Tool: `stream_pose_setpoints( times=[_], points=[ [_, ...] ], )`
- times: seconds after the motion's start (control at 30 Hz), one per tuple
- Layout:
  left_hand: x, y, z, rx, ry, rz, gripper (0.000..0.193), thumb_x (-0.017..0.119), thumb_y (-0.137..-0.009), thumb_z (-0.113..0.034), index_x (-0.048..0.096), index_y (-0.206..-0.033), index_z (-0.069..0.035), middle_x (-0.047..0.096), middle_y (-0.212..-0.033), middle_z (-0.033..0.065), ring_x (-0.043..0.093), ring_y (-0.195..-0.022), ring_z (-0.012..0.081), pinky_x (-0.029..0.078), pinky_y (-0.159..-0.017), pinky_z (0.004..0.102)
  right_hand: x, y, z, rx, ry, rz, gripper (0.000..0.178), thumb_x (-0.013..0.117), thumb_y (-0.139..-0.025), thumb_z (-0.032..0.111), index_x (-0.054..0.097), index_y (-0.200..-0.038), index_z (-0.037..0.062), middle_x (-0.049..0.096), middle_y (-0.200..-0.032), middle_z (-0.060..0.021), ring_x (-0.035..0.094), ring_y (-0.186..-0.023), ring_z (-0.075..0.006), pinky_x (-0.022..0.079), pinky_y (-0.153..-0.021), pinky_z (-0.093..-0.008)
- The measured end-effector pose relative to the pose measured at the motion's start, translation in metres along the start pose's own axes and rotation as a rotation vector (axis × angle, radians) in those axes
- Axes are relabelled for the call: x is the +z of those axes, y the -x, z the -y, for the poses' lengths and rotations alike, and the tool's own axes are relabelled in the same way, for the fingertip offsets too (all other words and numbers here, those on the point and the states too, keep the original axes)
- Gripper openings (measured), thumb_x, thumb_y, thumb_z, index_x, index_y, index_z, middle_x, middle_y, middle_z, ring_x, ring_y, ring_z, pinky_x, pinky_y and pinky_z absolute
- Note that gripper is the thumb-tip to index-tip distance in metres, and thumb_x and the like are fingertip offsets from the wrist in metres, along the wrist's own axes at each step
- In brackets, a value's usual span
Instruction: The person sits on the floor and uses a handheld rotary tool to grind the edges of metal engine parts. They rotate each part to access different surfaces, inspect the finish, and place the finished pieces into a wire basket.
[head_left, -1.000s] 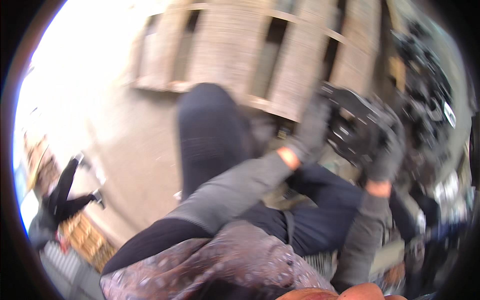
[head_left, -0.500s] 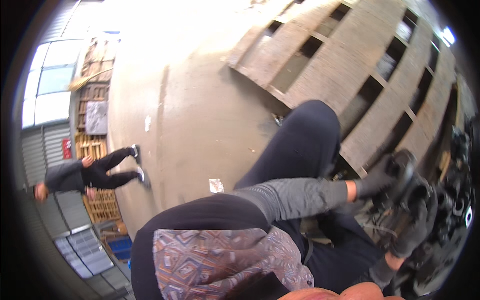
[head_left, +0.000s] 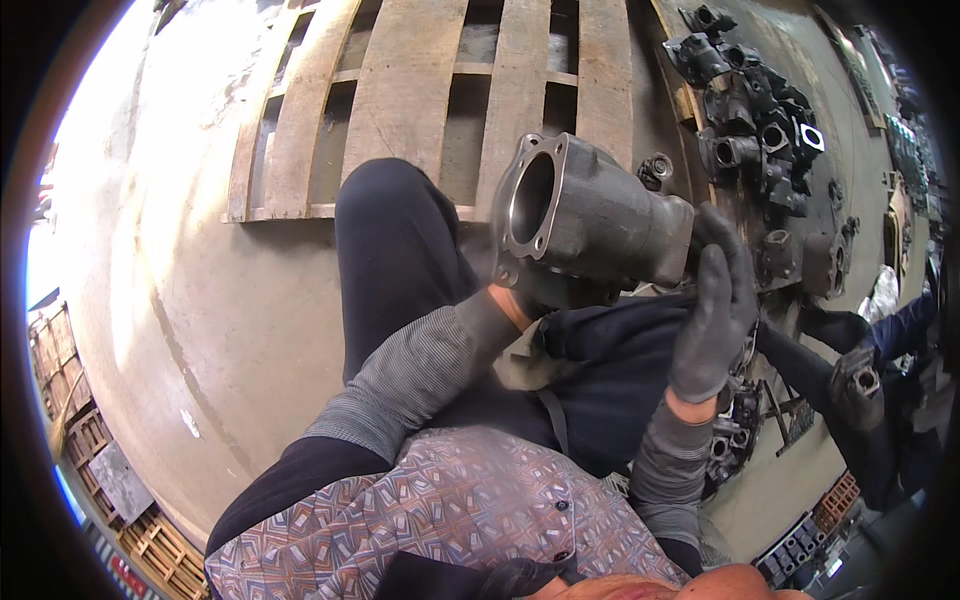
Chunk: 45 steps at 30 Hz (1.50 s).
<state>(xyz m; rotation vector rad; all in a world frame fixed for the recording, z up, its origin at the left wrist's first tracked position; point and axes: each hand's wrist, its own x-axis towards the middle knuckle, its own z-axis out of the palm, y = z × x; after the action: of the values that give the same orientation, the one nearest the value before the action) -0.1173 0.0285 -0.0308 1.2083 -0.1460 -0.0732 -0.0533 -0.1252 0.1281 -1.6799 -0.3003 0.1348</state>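
Note:
A dark grey cast-metal housing with a wide round bore and a bolt-holed flange is held up above my lap, the bore facing left. Underneath it, my gloved left hand is closed on the casting, with most of its fingers hidden. At the casting's narrow right end, my gloved right hand is open, fingers stretched upward along that end. Whether the right palm touches the metal I cannot tell.
A wooden pallet lies ahead on the concrete floor. Several similar dark castings are heaped at the far right. Another person's gloved hand holds a small metal part at right. More pallets stand at lower left.
My view has swung right. The housing, earlier low at the right among both hands, is now raised before me. My right hand now shows with its fingers straightened.

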Motion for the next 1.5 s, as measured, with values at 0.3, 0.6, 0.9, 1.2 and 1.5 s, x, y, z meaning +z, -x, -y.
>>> stream_pose_setpoints(
  times=[0.3, 0.6, 0.9, 1.2, 1.5],
  points=[
    [0.034, 0.07, -0.012, -0.019, 0.804, -0.072, 0.061, 0.054, -0.108, -0.021, 0.029, -0.161, -0.005, 0.043, -0.158, 0.0138, 0.046, -0.143, 0.0244, 0.038, -0.121, 0.0392, 0.019, 0.088, 0.002, -0.022, 0.037, -0.08, 0.047, 0.048, -0.108, 0.028, 0.059, -0.134, -0.0094, 0.065, -0.13, -0.0163, 0.06, -0.123, -0.0232, 0.043, -0.111, -0.0368],
    [0.041, 0.107, -0.041, 0.277, 0.046, 0.129, 0.053, 0.055, -0.107, -0.03, 0.045, -0.153, -0.005, 0.049, -0.155, 0.0126, 0.048, -0.141, 0.0247, 0.04, -0.119, 0.0404, 0.031, 0.127, 0.001, 0.095, -0.371, -0.176, 0.031, 0.056, -0.102, 0.014, 0.065, -0.127, -0.0022, 0.067, -0.127, -0.0117, 0.064, -0.116, -0.0183, 0.049, -0.103, -0.0319],
    [0.065, 0.098, -0.072, 0.135, 0.381, -0.269, 0.051, 0.055, -0.106, -0.021, 0.037, -0.149, 0.0, 0.05, -0.144, 0.0159, 0.053, -0.131, 0.0256, 0.042, -0.115, 0.039, 0.033, 0.138, -0.019, 0.422, -1.001, -0.224, 0.027, 0.059, -0.106, 0.019, 0.066, -0.122, -0.001, 0.071, -0.105, -0.0088, 0.069, -0.093, -0.0142, 0.057, -0.087, -0.0281],
    [0.074, 0.11, -0.076, -0.047, -0.096, -0.336, 0.067, 0.074, -0.094, -0.025, 0.041, -0.145, 0.002, 0.055, -0.134, 0.013, 0.056, -0.126, 0.0228, 0.045, -0.109, 0.0355, 0.03, 0.157, -0.062, -0.181, -0.293, -0.151, 0.032, 0.053, -0.107, 0.02, 0.063, -0.129, -0.0005, 0.067, -0.123, -0.0094, 0.066, -0.112, -0.0165, 0.053, -0.102, -0.0306],
    [0.051, 0.127, -0.058, -0.048, -0.451, -0.126, 0.04, 0.066, -0.096, -0.014, 0.063, -0.132, 0.002, 0.058, -0.135, 0.0164, 0.063, -0.118, 0.0274, 0.053, -0.098, 0.0364, 0.015, 0.162, -0.075, 0.046, -0.407, 0.133, 0.035, 0.051, -0.108, 0.023, 0.057, -0.135, 0.0014, 0.068, -0.124, -0.0127, 0.068, -0.112, -0.0178, 0.056, -0.1, -0.0336]
  ],
)
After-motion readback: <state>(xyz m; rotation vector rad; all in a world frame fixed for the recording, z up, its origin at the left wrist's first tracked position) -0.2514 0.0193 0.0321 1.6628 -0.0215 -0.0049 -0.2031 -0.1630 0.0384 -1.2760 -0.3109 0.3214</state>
